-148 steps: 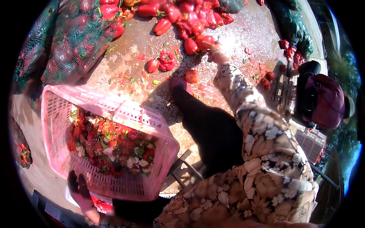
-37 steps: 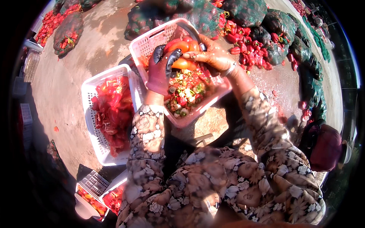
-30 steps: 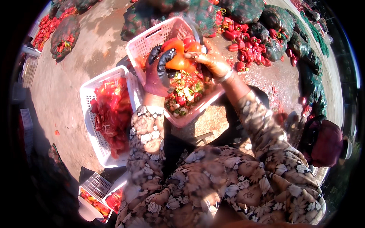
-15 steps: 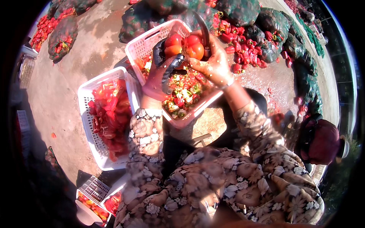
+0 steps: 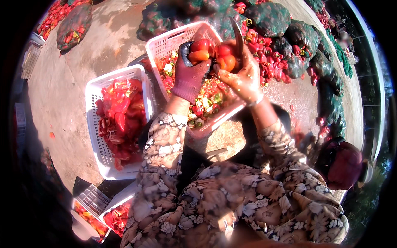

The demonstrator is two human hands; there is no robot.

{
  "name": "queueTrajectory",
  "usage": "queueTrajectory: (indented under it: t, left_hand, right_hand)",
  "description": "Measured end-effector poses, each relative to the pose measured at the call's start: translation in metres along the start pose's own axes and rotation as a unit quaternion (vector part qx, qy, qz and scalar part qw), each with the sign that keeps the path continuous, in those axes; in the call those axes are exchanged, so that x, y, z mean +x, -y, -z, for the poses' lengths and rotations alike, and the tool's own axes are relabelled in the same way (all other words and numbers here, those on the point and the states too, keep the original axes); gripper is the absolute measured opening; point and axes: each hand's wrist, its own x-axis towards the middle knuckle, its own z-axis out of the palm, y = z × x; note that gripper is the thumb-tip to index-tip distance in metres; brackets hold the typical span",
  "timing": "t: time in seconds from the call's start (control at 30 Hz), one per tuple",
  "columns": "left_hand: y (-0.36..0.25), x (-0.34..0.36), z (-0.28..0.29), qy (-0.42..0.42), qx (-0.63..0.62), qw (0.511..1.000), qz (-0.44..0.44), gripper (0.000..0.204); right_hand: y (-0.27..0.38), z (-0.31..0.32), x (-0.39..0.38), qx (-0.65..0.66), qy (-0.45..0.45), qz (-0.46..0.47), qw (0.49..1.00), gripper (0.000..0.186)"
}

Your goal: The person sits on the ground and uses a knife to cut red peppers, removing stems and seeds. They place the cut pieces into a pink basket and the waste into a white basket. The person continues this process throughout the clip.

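Head: left hand (image 5: pixel 192 75) holds pepper (image 5: pixel 201 53); right hand (image 5: pixel 245 79), knife (image 5: pixel 237 36) and pepper (image 5: pixel 226 58).

A lone mesh sack (image 5: pixel 75 25) lies on the concrete floor (image 5: pixel 62 103) at upper left. More bulging green sacks (image 5: pixel 269 20) line the upper right, near loose green netting (image 5: pixel 339 53). Toward the right rim is a person in a maroon top (image 5: pixel 344 163) and pale hat (image 5: pixel 365 172).

Brown floral sleeves (image 5: pixel 165 140) (maroon glove (image 5: pixel 187 87), left hand (image 5: pixel 193 73)).
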Motion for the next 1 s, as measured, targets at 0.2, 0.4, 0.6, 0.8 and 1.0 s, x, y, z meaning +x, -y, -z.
queueTrajectory:
  t: [0.2,0.4,0.6,0.8,1.0]
  left_hand:
    - [0.001,0.000,0.002,-0.014,0.083,0.996,-0.029,0.049]
    - [-0.004,0.001,-0.002,0.011,0.020,0.999,-0.023,0.053]
    - [0.010,0.006,0.005,0.010,0.186,0.974,-0.132,0.053]
    - [0.005,0.002,0.009,0.072,0.157,0.980,-0.101,0.056]
    - [-0.003,0.005,0.015,0.098,-0.096,0.990,0.027,0.061]
  right_hand:
    - [-0.002,-0.005,-0.001,-0.015,-0.037,0.020,0.999,0.059]
    - [0.005,-0.001,0.000,0.007,-0.042,-0.004,0.999,0.059]
    - [0.017,0.001,-0.001,-0.081,-0.005,0.000,0.997,0.054]
    - [0.012,0.014,-0.004,-0.039,0.002,-0.008,0.999,0.057]
    - [0.016,0.024,-0.004,-0.079,0.038,0.032,0.996,0.061]
